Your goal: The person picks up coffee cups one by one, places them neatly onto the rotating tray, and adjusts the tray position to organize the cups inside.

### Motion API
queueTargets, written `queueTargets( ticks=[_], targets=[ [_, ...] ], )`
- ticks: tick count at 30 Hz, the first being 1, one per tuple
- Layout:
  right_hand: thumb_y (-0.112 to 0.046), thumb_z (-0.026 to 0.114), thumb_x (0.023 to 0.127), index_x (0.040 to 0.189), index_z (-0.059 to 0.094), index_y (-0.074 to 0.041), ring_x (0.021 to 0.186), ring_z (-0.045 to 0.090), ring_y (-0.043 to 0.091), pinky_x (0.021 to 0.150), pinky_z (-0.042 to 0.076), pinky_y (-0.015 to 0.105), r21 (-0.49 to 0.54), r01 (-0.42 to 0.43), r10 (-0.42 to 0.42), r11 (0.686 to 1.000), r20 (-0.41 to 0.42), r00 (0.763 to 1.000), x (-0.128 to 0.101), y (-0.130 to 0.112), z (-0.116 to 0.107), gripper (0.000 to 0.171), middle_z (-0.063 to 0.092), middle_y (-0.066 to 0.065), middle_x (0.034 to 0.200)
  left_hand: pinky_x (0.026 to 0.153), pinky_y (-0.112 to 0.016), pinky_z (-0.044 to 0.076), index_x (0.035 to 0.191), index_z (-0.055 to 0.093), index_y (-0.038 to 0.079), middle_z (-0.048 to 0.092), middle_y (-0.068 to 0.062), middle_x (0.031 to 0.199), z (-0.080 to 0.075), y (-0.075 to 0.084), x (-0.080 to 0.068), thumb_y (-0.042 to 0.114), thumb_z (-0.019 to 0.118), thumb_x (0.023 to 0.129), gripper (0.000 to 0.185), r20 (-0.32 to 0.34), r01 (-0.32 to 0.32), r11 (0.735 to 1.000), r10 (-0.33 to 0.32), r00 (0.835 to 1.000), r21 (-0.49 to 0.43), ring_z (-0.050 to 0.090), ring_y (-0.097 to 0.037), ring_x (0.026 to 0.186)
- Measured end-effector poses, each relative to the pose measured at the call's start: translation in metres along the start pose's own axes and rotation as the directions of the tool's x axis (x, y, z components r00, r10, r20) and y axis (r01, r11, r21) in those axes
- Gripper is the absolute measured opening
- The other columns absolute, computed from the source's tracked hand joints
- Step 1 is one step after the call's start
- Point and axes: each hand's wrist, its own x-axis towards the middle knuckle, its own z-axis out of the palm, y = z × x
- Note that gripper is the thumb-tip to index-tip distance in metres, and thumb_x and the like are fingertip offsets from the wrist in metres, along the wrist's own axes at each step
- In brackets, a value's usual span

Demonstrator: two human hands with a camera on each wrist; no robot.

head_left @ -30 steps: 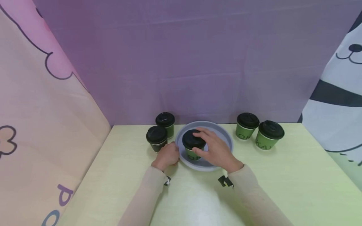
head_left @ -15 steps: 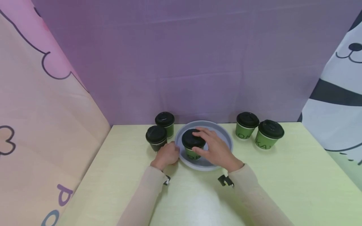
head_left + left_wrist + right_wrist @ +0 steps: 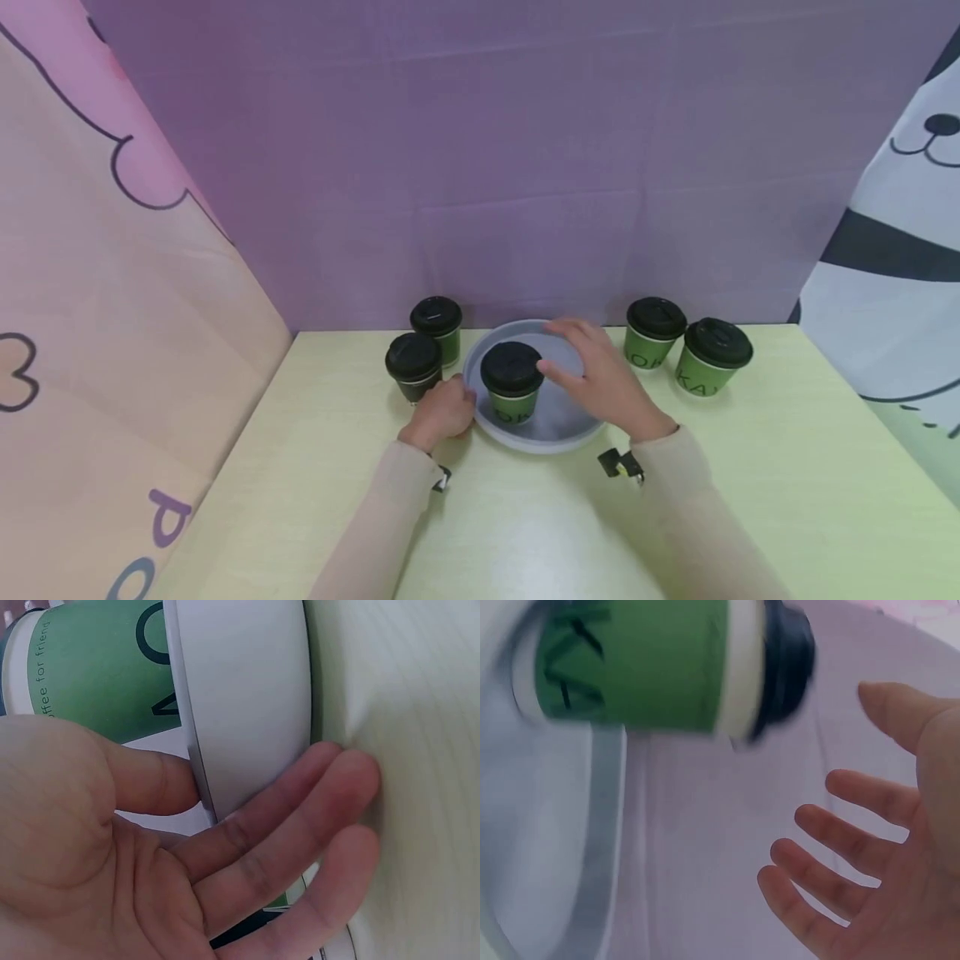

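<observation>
A green paper coffee cup (image 3: 513,392) with a black lid stands upright on the left part of a round grey tray (image 3: 558,421). My left hand (image 3: 444,408) grips the tray's left rim; in the left wrist view the thumb (image 3: 161,784) lies over the rim and the fingers (image 3: 277,862) curl under its outer wall. My right hand (image 3: 607,379) is over the tray's right side with fingers spread. In the right wrist view a gap shows between its fingers (image 3: 840,885) and the lidded cup (image 3: 637,667), and it holds nothing.
Left of the tray stand two lidded cups, a dark one (image 3: 415,367) in front and a green one (image 3: 448,343) behind. Two more green lidded cups (image 3: 651,350) (image 3: 705,373) stand to the right. A purple cloth (image 3: 480,167) hangs behind the table (image 3: 300,467).
My right hand has let go of the lidded cup and drawn back to the right, its fingers spreading. The cup stays on the tray. My left hand keeps its hold on the rim.
</observation>
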Motion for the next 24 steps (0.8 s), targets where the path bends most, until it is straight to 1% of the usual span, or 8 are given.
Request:
queueTargets(
  ticks=[3,6,8,13,16,18,20,24],
  targets=[
    [-0.028,0.070,0.098,0.139,0.058,-0.005,0.133,0.051,0.038,0.108,0.043,0.059,0.012,-0.034,0.034,0.999,-0.050,0.998,0.000,0.014,-0.016,0.048,0.057,0.017,0.142,0.076,-0.040,0.050,0.121,0.059,-0.005,0.061,-0.007,0.067,0.000,0.000,0.001,0.023,0.046,0.106,0.034,0.001,0.004,1.000,-0.004,1.000,-0.001,0.062,-0.026,0.072],
    [-0.025,0.069,0.099,0.136,0.060,-0.005,0.126,0.053,0.038,0.101,0.047,0.058,0.017,-0.086,0.087,0.996,-0.094,0.992,-0.002,0.028,-0.032,0.043,0.057,0.018,0.139,0.076,-0.040,0.051,0.123,0.058,-0.005,0.061,-0.007,0.069,0.001,0.000,0.001,0.023,0.046,0.106,0.036,0.005,0.007,1.000,-0.007,1.000,-0.002,0.063,-0.027,0.074],
    [-0.023,0.068,0.100,0.136,0.060,-0.003,0.124,0.054,0.039,0.098,0.048,0.058,0.029,-0.120,0.123,0.992,-0.125,0.985,-0.005,0.037,-0.042,0.042,0.056,0.020,0.138,0.075,-0.040,0.050,0.119,0.060,-0.004,0.061,-0.008,0.070,0.001,-0.001,0.002,0.023,0.046,0.106,0.033,0.006,0.008,1.000,-0.008,1.000,-0.004,0.063,-0.026,0.074],
    [-0.021,0.065,0.101,0.136,0.058,0.002,0.123,0.053,0.046,0.099,0.046,0.060,0.034,-0.193,0.196,0.981,-0.192,0.962,-0.015,0.057,-0.067,0.043,0.055,0.028,0.138,0.072,-0.038,0.049,0.104,0.062,0.001,0.061,-0.008,0.070,0.002,-0.003,0.004,0.023,0.045,0.106,0.028,0.005,0.012,1.000,-0.011,1.000,-0.016,0.061,-0.025,0.070],
    [-0.024,0.063,0.102,0.136,0.058,0.003,0.123,0.051,0.049,0.098,0.043,0.062,0.021,-0.238,0.237,0.971,-0.217,0.947,-0.021,0.069,-0.080,0.044,0.055,0.031,0.137,0.071,-0.036,0.048,0.102,0.062,0.002,0.061,-0.007,0.069,0.003,-0.004,0.005,0.023,0.044,0.106,0.028,0.008,0.015,1.000,-0.015,1.000,-0.021,0.061,-0.024,0.068],
    [-0.027,0.061,0.103,0.137,0.057,0.004,0.125,0.049,0.051,0.099,0.040,0.065,0.010,-0.283,0.278,0.959,-0.225,0.934,-0.026,0.078,-0.086,0.047,0.053,0.033,0.138,0.070,-0.035,0.048,0.102,0.062,0.002,0.062,-0.007,0.067,0.003,-0.004,0.005,0.023,0.044,0.107,0.028,0.010,0.020,0.999,-0.020,1.000,-0.029,0.061,-0.024,0.067],
    [-0.031,0.059,0.104,0.139,0.055,0.003,0.129,0.045,0.053,0.102,0.037,0.068,0.010,-0.342,0.336,0.940,-0.224,0.915,-0.030,0.087,-0.092,0.050,0.050,0.033,0.142,0.069,-0.034,0.047,0.102,0.062,0.002,0.062,-0.007,0.065,0.004,-0.005,0.006,0.024,0.043,0.107,0.029,0.011,0.026,0.999,-0.025,1.000,-0.034,0.060,-0.024,0.066],
    [-0.038,0.055,0.104,0.146,0.050,0.002,0.143,0.028,0.057,0.111,0.025,0.074,0.014,-0.457,0.451,0.889,-0.198,0.870,-0.037,0.101,-0.101,0.058,0.039,0.034,0.152,0.064,-0.033,0.044,0.102,0.061,0.002,0.061,-0.006,0.061,0.005,-0.006,0.006,0.024,0.042,0.107,0.030,0.018,0.040,0.998,-0.039,0.999,-0.057,0.059,-0.024,0.061]
  ],
)
